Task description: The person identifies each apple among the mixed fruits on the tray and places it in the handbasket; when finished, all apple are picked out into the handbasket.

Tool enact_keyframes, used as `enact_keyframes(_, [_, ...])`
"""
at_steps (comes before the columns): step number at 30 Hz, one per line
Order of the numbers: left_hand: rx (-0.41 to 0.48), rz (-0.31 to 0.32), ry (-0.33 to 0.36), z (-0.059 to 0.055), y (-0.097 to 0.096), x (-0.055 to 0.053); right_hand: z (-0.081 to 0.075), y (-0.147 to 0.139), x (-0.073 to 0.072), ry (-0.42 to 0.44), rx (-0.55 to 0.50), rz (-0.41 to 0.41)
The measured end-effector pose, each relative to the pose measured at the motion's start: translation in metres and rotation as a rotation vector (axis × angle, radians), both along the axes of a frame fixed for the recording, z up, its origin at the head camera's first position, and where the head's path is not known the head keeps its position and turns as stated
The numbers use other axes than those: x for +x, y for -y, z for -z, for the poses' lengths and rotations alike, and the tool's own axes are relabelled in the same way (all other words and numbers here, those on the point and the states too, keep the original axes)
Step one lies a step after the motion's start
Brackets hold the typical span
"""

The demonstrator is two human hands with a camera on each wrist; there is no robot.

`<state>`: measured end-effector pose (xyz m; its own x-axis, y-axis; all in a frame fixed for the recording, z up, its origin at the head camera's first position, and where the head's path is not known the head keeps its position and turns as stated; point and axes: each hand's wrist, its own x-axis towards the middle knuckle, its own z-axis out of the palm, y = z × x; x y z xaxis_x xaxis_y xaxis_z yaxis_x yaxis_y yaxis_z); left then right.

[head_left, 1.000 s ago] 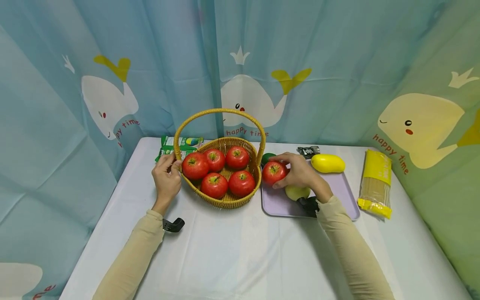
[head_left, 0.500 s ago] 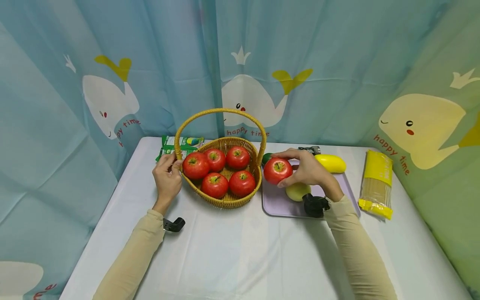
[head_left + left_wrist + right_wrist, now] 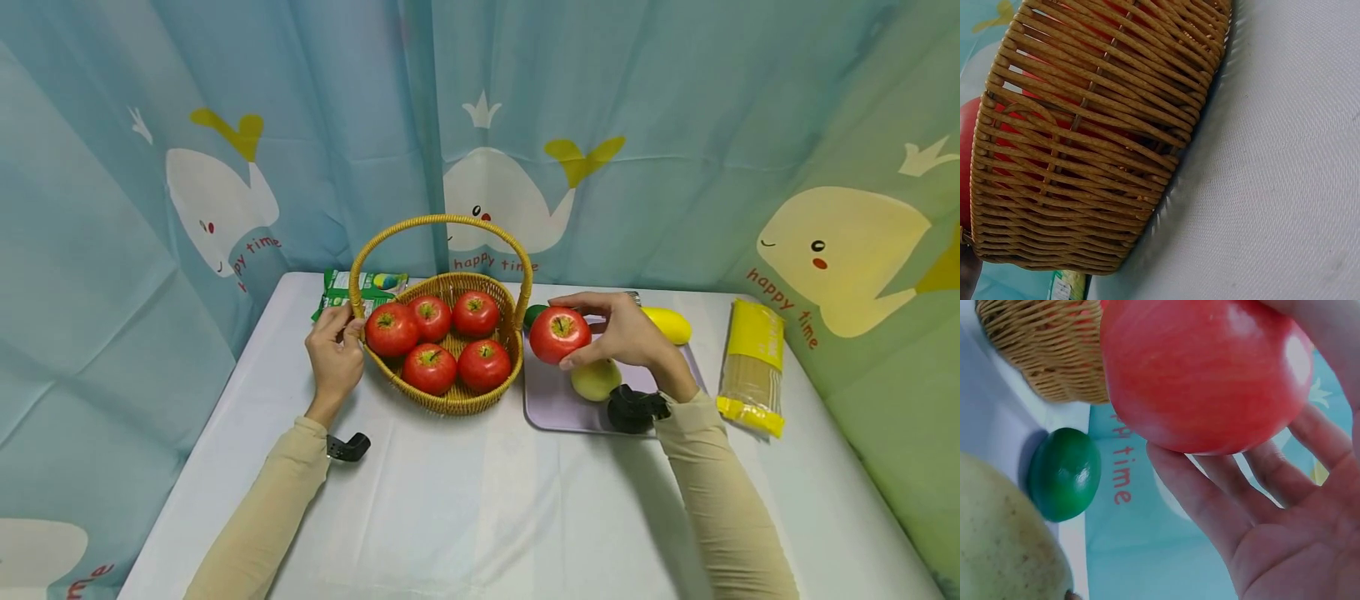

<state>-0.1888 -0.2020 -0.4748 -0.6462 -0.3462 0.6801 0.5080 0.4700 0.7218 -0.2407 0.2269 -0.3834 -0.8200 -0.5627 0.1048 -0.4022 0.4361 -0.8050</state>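
Observation:
My left hand (image 3: 335,354) grips the left side of a wicker basket (image 3: 459,407), where its tall arched handle (image 3: 442,221) meets the rim. Several red apples (image 3: 430,369) lie inside the basket, stems up. To the right, my right hand (image 3: 630,333) holds another red apple (image 3: 559,336) between thumb and fingers, above the lilac tray (image 3: 551,412). The right wrist view shows this apple (image 3: 1204,375) raised over a pale yellow-green pear (image 3: 1007,540) and a smooth green fruit (image 3: 1065,475). In the left wrist view the basket's woven side (image 3: 1085,150) hides most of its load.
A yellow elongated fruit (image 3: 670,325) is partly covered by my right hand. A yellow noodle packet (image 3: 752,367) lies right of the tray, and green packets (image 3: 337,296) lie behind the basket. A whale-print curtain (image 3: 360,108) stands behind the white table (image 3: 465,508).
My right hand has raised the apple and drawn it slightly to the right, uncovering more of the pear and covering more of the yellow fruit. My left hand and the basket have stayed put.

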Motion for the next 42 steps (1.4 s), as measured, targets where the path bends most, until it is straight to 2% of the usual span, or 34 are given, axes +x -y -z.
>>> enact_keyframes(6, [0.004, 0.008, 0.002, 0.000, 0.001, 0.001, -0.006, 0.005, 0.004, 0.032, -0.058, 0.014])
enact_keyframes(10, [0.000, -0.002, 0.003, -0.001, 0.000, 0.001, -0.011, 0.009, 0.007, 0.010, -0.069, 0.006])
enact_keyframes(17, [0.000, -0.020, 0.007, -0.010, -0.007, 0.005, -0.016, 0.019, 0.010, -0.014, -0.092, -0.015])
enact_keyframes(26, [0.003, -0.012, 0.010, 0.002, 0.000, 0.000, -0.025, 0.040, 0.014, -0.004, -0.126, -0.044])
enact_keyframes(29, [-0.004, -0.020, 0.001, 0.002, -0.001, 0.000, -0.028, 0.047, 0.015, 0.005, -0.125, -0.045])
enact_keyframes(31, [-0.006, -0.027, -0.005, -0.002, -0.004, 0.003, -0.029, 0.051, 0.015, 0.011, -0.123, -0.052])
enact_keyframes(37, [-0.022, -0.037, -0.029, -0.024, -0.015, 0.016, -0.032, 0.065, 0.015, 0.018, -0.101, -0.088])
enact_keyframes(42, [-0.034, -0.039, -0.039, -0.029, -0.017, 0.019, -0.031, 0.075, 0.013, -0.013, -0.098, -0.107])
